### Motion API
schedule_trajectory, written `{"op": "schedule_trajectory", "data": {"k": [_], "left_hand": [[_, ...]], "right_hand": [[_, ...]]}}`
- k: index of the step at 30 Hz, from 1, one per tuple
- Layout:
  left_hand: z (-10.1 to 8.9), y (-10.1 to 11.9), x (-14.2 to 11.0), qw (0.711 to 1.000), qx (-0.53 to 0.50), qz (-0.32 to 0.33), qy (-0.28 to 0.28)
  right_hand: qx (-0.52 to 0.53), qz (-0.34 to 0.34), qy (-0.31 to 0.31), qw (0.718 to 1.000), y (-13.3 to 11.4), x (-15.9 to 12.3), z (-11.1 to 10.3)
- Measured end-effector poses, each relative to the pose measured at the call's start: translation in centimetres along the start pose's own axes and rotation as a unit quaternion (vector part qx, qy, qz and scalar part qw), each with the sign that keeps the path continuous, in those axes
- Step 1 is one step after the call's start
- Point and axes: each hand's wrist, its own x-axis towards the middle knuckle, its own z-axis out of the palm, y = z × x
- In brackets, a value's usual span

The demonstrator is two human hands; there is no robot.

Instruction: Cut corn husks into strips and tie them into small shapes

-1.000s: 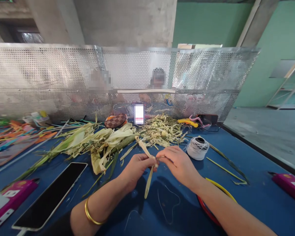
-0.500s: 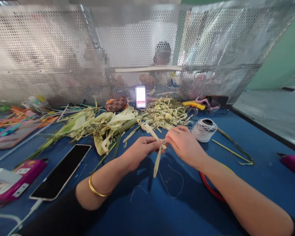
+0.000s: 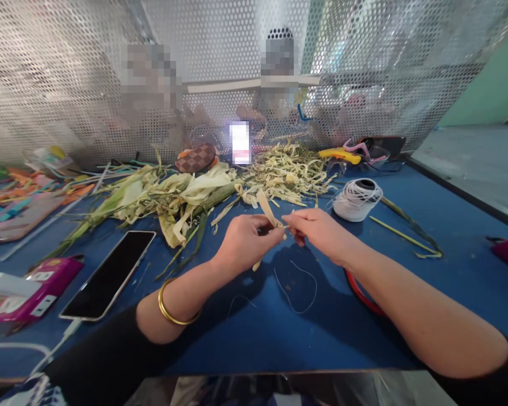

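Note:
My left hand (image 3: 243, 243) is closed on a pale strip of corn husk (image 3: 266, 210) held above the blue table (image 3: 449, 293). The husk's upper end sticks up past my fingers and its lower end hangs below my palm. My right hand (image 3: 317, 230) pinches the same husk strip from the right, fingertips meeting the left hand's. A thin white thread (image 3: 298, 282) lies curled on the table just below both hands. A spool of white thread (image 3: 358, 198) stands right of my right hand.
A heap of green and pale corn husks (image 3: 169, 200) and shredded husk (image 3: 288, 176) lies behind my hands. A black phone (image 3: 110, 273) and pink packets (image 3: 38, 285) lie at left. A perforated metal screen (image 3: 68, 84) backs the table, with two people beyond it.
The view has tilted down and closer. My hands stay together on the husk strip, which my left hand now covers more; its lower end hangs shorter below the palm.

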Motion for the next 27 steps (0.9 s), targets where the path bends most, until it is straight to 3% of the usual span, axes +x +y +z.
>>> {"op": "schedule_trajectory", "data": {"k": [3,7,10,13,15,17,23,27], "left_hand": [[0.1,0.0,0.2,1.000,-0.012,0.022,0.008],[-0.1,-0.2,0.7,0.991,-0.127,-0.035,0.009],[-0.4,-0.4,1.1,0.974,-0.209,-0.085,0.026],[-0.6,-0.5,1.5,0.957,-0.252,-0.137,0.044],[-0.6,-0.6,1.6,0.949,-0.267,-0.157,0.053],[-0.6,-0.7,1.7,0.945,-0.277,-0.162,0.061],[-0.6,-0.6,1.7,0.946,-0.266,-0.169,0.069],[-0.7,-0.6,1.6,0.952,-0.253,-0.167,0.046]], "right_hand": [[-0.027,-0.047,0.020,0.998,0.1,0.1,-0.2],[-0.097,-0.111,0.072,0.986,-0.2,0.0,-1.3],[-0.197,-0.117,0.119,0.966,-0.3,-0.5,-2.4],[-0.259,-0.132,0.024,0.957,-0.3,-1.6,-2.7],[-0.258,-0.129,-0.071,0.955,-0.3,-2.6,-2.1],[-0.276,-0.111,-0.124,0.947,-0.3,-3.6,-1.1],[-0.432,-0.098,-0.111,0.890,-0.8,-5.6,2.0],[-0.451,-0.106,-0.118,0.878,-0.8,-5.8,2.5]]}}
